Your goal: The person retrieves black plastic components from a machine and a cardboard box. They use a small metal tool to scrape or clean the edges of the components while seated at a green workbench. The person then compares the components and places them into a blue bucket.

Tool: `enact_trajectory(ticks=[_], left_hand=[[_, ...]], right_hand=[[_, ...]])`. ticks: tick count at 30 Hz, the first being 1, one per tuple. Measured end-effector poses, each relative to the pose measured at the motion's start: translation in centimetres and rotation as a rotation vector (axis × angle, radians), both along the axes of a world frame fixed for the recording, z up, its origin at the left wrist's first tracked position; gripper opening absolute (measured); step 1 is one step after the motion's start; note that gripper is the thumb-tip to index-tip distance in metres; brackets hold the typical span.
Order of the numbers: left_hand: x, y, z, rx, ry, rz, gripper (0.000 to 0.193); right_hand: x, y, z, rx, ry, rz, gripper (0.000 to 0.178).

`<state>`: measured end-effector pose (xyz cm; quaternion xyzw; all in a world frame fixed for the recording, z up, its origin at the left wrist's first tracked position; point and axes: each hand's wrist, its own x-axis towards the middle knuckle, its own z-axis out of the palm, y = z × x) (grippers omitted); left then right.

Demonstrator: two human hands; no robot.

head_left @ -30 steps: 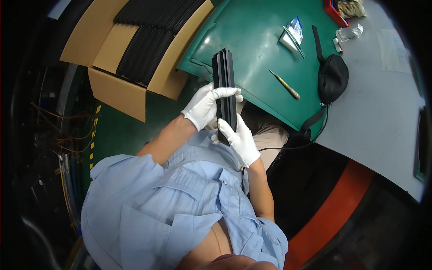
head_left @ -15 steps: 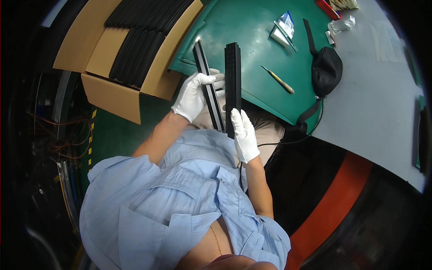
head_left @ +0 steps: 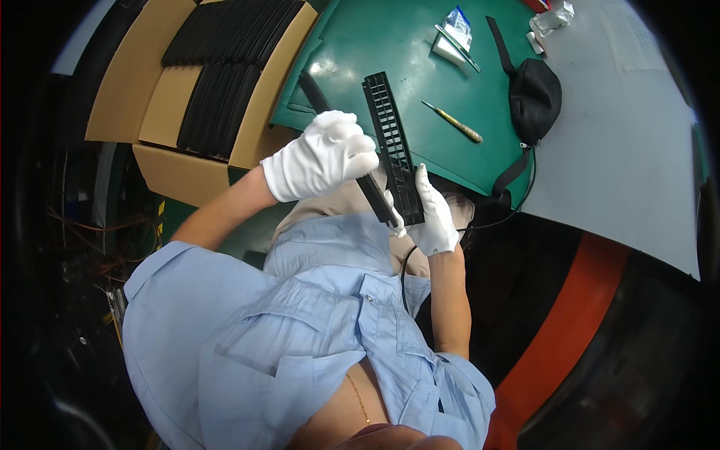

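Observation:
In a white glove, my left hand (head_left: 326,156) is closed round the middle of a long, narrow black strip (head_left: 373,196), its back turned up. The strip's far end sticks out beyond my knuckles and its near end points toward my lap. My right hand (head_left: 433,214), also gloved, grips the near end of a black slotted bar (head_left: 390,120), thumb along its right side and fingertips showing at its left. A row of pale openings runs down this bar's upper face. Both pieces are held above my lap, near ends close together; whether they touch I cannot tell.
An opened cardboard box (head_left: 174,171) packed with black bars stands at the left. On the green mat (head_left: 352,45) lie a pointed tool (head_left: 452,122), tweezers (head_left: 459,49) and a blue-white packet (head_left: 450,39). A black pouch (head_left: 535,101) with a strap lies by the grey tabletop (head_left: 600,150).
My left hand has rolled over, and the strip's pale stripe no longer shows. The right-hand bar has turned and tilted left, showing its slotted face. The view has shifted slightly.

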<state>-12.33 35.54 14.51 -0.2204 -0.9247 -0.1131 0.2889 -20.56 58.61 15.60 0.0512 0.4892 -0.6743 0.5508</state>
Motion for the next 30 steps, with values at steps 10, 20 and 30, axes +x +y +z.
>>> enact_trajectory(ticks=[10,20,30], left_hand=[[-1.2,-0.1,-0.4,-0.137,-0.142,-0.159,0.029],[-1.4,1.2,-0.2,0.62,-0.166,0.445,0.073],[0.4,2.9,-1.9,2.213,-0.382,0.084,0.041]], right_hand=[[2.0,-0.8,-0.6,0.01,0.333,0.211,0.05],[2.8,-1.2,-1.2,-0.001,0.318,0.132,0.048],[3.8,-4.8,-0.7,0.275,1.266,0.291,0.072]])
